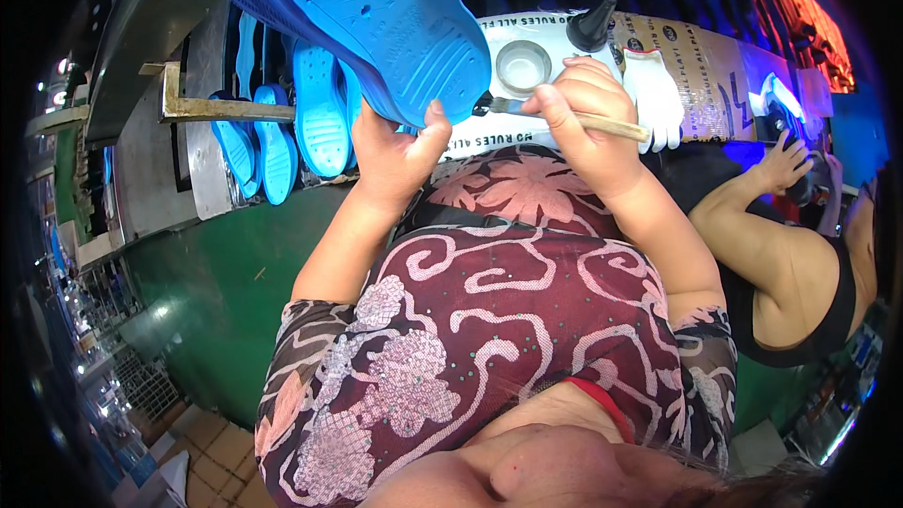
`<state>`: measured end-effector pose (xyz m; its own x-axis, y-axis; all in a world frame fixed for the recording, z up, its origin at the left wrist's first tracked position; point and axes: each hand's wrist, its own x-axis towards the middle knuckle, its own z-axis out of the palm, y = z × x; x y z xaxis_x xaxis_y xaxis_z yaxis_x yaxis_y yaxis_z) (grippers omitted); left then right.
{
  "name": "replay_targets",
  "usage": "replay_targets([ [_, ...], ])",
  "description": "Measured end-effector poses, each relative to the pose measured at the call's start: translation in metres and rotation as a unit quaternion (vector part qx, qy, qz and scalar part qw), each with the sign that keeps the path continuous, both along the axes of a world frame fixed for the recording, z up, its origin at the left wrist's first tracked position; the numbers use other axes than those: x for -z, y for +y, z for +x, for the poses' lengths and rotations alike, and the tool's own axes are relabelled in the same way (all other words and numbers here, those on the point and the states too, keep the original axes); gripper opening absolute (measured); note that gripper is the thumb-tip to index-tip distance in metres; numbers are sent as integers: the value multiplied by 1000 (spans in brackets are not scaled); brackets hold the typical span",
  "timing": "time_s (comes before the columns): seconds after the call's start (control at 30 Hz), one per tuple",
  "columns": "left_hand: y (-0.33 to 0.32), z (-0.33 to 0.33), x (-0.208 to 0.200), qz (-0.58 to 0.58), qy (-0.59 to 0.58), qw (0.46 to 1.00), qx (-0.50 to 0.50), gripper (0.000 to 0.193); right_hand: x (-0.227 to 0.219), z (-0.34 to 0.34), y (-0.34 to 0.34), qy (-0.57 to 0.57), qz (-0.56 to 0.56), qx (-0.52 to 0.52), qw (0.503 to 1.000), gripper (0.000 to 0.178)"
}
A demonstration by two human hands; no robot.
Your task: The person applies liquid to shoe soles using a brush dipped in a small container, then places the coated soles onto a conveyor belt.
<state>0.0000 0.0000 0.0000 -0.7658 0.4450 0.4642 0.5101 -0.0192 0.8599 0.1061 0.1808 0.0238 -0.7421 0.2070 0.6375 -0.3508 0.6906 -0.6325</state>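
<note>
Blue perforated foam shoe piece (376, 33): aloft, left hand (390, 162) gripping near end; wooden-handled brush (616, 124): right hand (594, 122) grasping, bristles beside that end; step, we judge: brushing; next needs: steady hold

The left hand (390, 155) grips a big blue shoe (376, 23) by its heel, thumb on the ridged inside. The right hand (594, 118) holds a brush (616, 125) by its wooden handle, dark tip at the heel's edge; whether they touch is unclear. Just beyond the right hand sit a round dish (523, 67) and a black cone (592, 26); a white glove (654, 99) lies right beside it on the worktop (710, 85). More blue shoes (322, 118) lie left of the left hand. Farther right, a co-worker (790, 282) reaches forward.
</note>
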Motion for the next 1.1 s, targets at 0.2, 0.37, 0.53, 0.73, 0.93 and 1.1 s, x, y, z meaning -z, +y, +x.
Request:
replay_targets([
  [0.2,-1,-4,-2,-25,78,997,12,36,-1,-9,-1,25,18,-10,999,19],
  [0.37,-4,-5,-2,-20,102,994,16,34,-3,-5,-1,7,55,14,998,17],
  [0.53,-4,-3,-1,-8,108,994,11,35,-6,-2,1,8,82,25,996,14],
  [0.73,-1,0,1,37,83,996,3,37,-5,-1,-6,22,55,-10,998,18],
  [0.93,-2,0,0,47,106,993,18,36,-5,1,-1,32,4,-1,999,25],
  [1.1,0,-1,-4,16,139,990,25,27,-8,-5,-8,40,37,8,998,24],
])
